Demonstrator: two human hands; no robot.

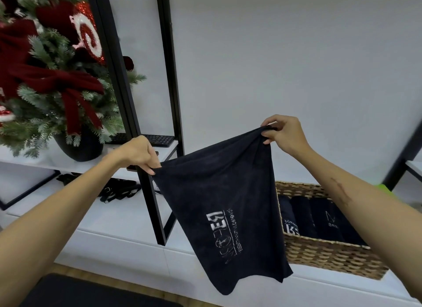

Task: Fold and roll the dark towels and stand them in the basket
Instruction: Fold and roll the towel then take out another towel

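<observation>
A plain white wall backs a low white ledge [118, 217] crossed by a black metal frame [170, 78]; a decorated fir in a dark pot [78, 144] stands on the shelf at left, with a keyboard [157, 139] behind it. On the ledge at right sits a woven basket [331, 256] holding a row of rolled dark towels [319, 217] standing side by side. In front, an unfolded dark towel [223, 192] with white print hangs in the air, its top corners pinched by the left hand [139, 153] and the raised right hand [285, 133]

Matt, napped cloth towel [219, 192] — rough woven wicker basket [331, 254] — smooth matt-black metal frame [146, 188].
</observation>
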